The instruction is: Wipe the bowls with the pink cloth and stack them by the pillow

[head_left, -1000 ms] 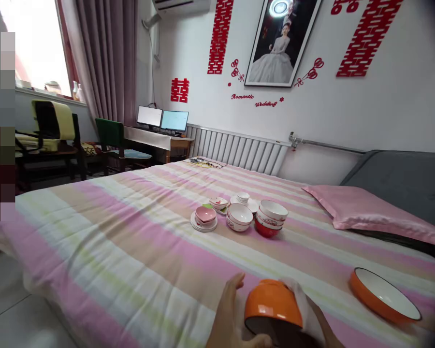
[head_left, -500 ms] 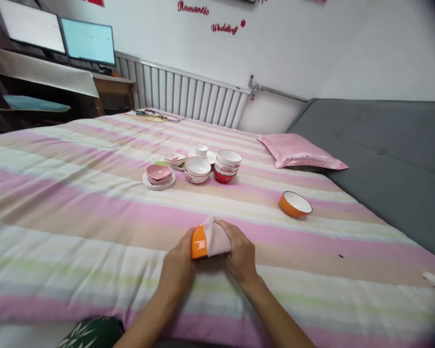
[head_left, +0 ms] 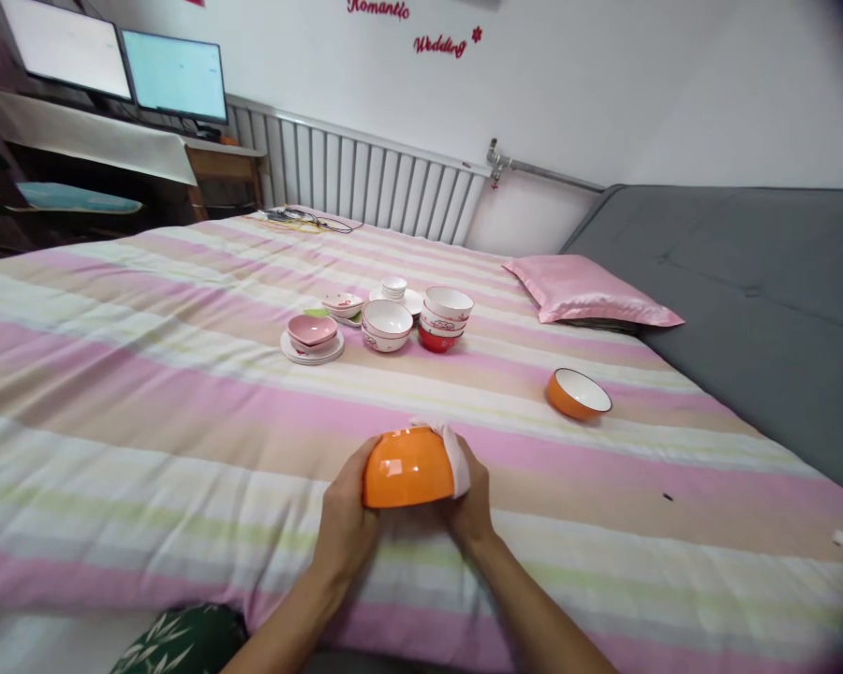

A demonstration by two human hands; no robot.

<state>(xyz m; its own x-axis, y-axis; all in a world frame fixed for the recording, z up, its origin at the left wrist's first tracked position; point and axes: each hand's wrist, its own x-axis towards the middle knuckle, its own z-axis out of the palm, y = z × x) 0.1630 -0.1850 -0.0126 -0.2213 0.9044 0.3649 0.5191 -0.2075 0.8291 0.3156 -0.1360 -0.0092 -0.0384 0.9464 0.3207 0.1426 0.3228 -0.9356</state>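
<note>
An orange bowl (head_left: 408, 470) is held upside down or steeply tilted between both hands, its glossy outside facing me. My left hand (head_left: 349, 501) is closed on the bowl's left side. On the right, my right hand (head_left: 474, 491) presses a pale pink cloth (head_left: 456, 459) against the bowl; its fingertips are mostly hidden behind cloth and bowl. A second orange bowl (head_left: 577, 394), white inside, rests on the bed to the right, apart from my hands.
Beyond my hands stand stacked white and red bowls (head_left: 446, 323), white bowls (head_left: 386, 328), and pink bowls (head_left: 313, 331) on plates. A pink pillow (head_left: 594, 290) lies by the grey headboard (head_left: 737, 281). Cables (head_left: 309, 221) lie at the far edge of the striped bed (head_left: 203, 440).
The cloth has shifted from the bowl's near face to its right side, uncovering much more of the orange surface. My right hand has moved back behind the bowl's right edge.
</note>
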